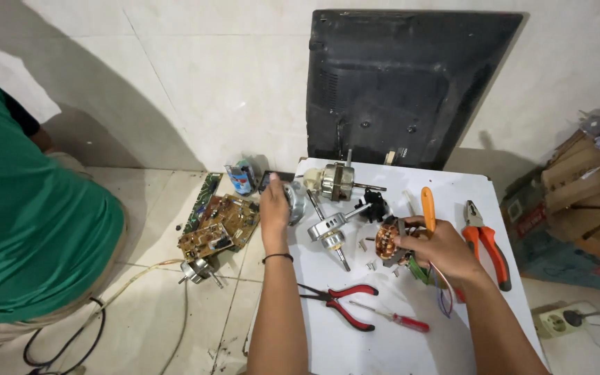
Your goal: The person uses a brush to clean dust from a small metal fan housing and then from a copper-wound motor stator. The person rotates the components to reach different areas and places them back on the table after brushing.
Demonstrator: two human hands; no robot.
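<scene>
Red-handled long-nose pliers [342, 302] lie nearest on the white desk [383, 347], between the person's two forearms, with a small red-handled screwdriver [392, 317] just beside them to the right. Further in, the right hand [439, 246] is clenched around a copper-wound stator [388, 242], fingers curled over its top, thumb against its side; thin coloured wires [442, 295] trail from it down past the wrist. Small metal screws [371, 264] sit on the desk just below the stator. Right of that hand lie orange-handled combination pliers [484, 239], and an orange screwdriver handle [428, 206] pokes up behind the fingers. In the middle of the desk rests a silver motor end cover with its shaft [331, 232], tilted, near a small black plastic part [375, 206]. The left hand [274, 208], a dark band on its wrist, grips a round silver motor housing [293, 201] at the desk's left edge. Beyond it stands another motor body [338, 180] with a shaft pointing right. On the tiled floor [154, 208] left of the desk are brown circuit boards [220, 226] and a small metal part with white cable [199, 269]. Another person in a green shirt [29, 222] crouches at far left. A black flat panel back [401, 83] leans against the wall behind the desk, and cardboard boxes [578, 194] stand at right
</scene>
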